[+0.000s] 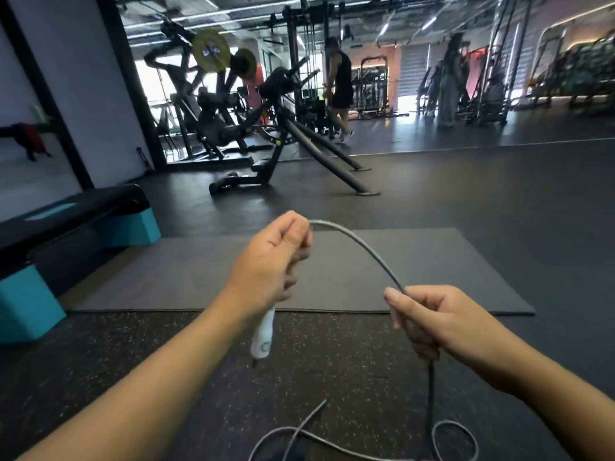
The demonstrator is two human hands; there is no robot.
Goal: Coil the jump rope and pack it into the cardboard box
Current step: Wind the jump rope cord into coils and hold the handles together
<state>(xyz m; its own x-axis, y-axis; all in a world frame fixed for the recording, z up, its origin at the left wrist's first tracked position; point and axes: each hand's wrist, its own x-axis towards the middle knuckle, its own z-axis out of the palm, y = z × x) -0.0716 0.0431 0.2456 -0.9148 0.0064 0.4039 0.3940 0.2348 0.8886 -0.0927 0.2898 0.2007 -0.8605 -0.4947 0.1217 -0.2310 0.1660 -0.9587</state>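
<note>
both hands (273,261) grip rope (362,247) above mat's near edge (299,310)

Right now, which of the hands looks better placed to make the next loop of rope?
Probably the right hand: it pinches the rope mid-span, slack trailing below. The left hand grips the white handle.

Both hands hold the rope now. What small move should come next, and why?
Probably the right hand should carry its arc of rope to the left hand, which grips the white handle, closing a first loop; much rope lies loose on the floor.
</note>
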